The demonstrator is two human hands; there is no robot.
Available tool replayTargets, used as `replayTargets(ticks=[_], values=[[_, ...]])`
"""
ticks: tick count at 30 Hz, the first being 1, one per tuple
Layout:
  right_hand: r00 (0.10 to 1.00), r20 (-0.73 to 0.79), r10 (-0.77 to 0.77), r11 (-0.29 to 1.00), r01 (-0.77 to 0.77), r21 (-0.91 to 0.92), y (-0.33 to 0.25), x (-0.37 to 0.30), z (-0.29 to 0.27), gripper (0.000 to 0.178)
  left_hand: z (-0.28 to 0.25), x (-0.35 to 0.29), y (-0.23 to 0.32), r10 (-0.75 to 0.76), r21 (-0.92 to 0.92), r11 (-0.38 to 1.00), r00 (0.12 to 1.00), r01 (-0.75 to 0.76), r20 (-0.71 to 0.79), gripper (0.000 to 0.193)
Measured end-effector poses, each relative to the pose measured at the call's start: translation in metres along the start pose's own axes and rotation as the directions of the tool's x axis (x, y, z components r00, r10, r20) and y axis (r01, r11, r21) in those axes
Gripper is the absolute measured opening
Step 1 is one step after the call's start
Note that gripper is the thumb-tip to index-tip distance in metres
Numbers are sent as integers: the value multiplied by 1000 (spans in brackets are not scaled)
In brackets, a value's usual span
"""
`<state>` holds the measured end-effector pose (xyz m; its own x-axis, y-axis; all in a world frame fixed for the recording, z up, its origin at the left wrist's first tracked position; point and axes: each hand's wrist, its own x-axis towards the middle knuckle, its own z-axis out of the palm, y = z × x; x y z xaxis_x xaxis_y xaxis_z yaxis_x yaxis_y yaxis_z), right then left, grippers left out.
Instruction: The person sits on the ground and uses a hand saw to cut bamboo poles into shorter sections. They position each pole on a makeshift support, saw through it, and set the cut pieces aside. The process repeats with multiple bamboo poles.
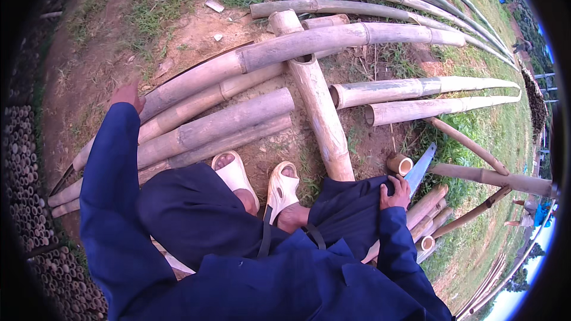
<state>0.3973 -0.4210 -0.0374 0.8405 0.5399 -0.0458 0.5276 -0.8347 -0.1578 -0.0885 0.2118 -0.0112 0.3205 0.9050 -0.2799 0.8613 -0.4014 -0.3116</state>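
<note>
My left hand (128,96) is closed over a thick bamboo pole (196,78) at the left, its fingers partly hidden. Along that pole's far side runs a thin dark strip (199,66), and I cannot tell whether the hand grips it too. The pole lies across a stout bamboo log (318,113) in front of my feet. At my right knee, my right hand (397,193) is closed around a hand saw, whose handle it hides. The saw's bluish blade (422,168) points away to the right, beside a short cut bamboo piece (399,164).
More bamboo poles (232,123) lie at the left, others (410,90) at the right. Long poles (357,7) stretch across the far side. A bamboo frame (493,179) stands at right, near cut pieces (427,211). Many cut bamboo ends (35,166) are stacked at far left.
</note>
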Motion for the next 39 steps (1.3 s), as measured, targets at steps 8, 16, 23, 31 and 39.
replayTargets(ticks=[8,16,23,31,39], values=[[999,-38,-25,999,26,32,9,11,7,41,-69,42,176,448,-181,874,892,-451,-59,100],[995,-28,-92,995,93,28,22,11,9,36,-39,67,212,455,-224,855,884,-467,-106,89],[990,-9,-143,989,143,-21,12,24,9,34,-18,71,211,425,-299,854,902,-426,-74,77],[983,18,-183,983,184,-31,20,24,4,36,-18,66,196,467,-205,850,874,-486,-135,77],[975,-17,-222,975,221,-20,14,16,1,36,-3,33,112,396,-94,901,892,-423,-218,77]])
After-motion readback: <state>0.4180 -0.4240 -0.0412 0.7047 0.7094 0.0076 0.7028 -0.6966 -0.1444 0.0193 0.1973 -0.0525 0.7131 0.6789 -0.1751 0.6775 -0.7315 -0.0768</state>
